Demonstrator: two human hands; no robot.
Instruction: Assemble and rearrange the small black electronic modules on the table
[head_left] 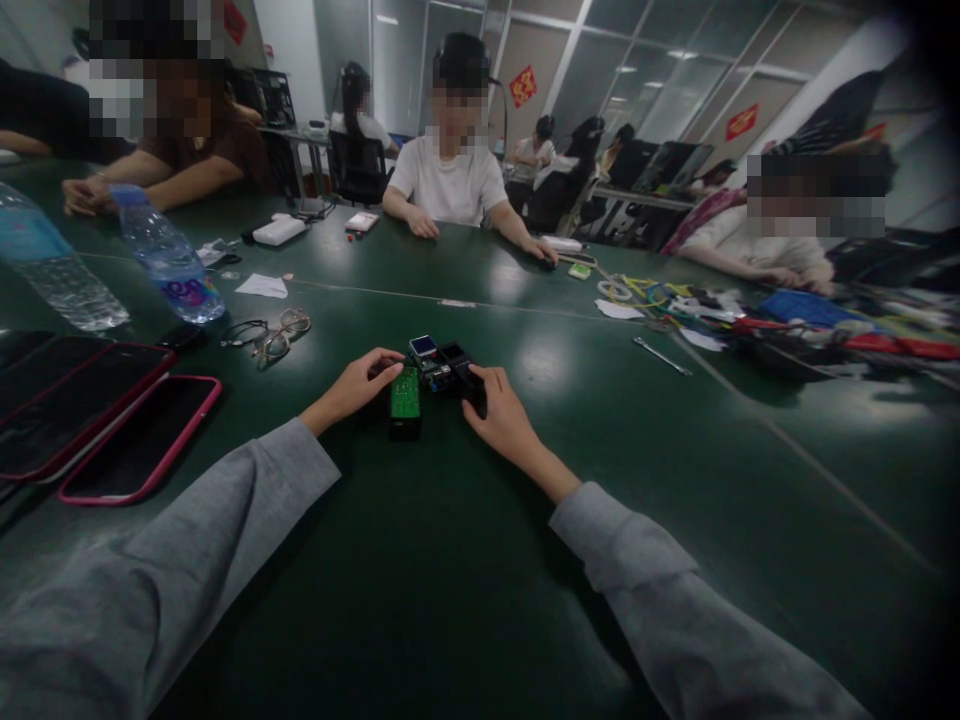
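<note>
My left hand (358,385) rests on the dark green table (450,560), its fingertips touching the top of a small black box with a green circuit board (405,400). My right hand (499,410) lies just right of it, fingers on a black electronic module (450,365) that carries a small blue screen (423,346). Both parts stand on the table between my hands. Grey sleeves cover both my arms.
Two phones in red cases (112,430) lie at the left, with glasses (277,335) and two water bottles (169,255) beyond. A wrench (660,355) and a heap of cables and tools (750,315) are at the right. Other people sit around the table's far side.
</note>
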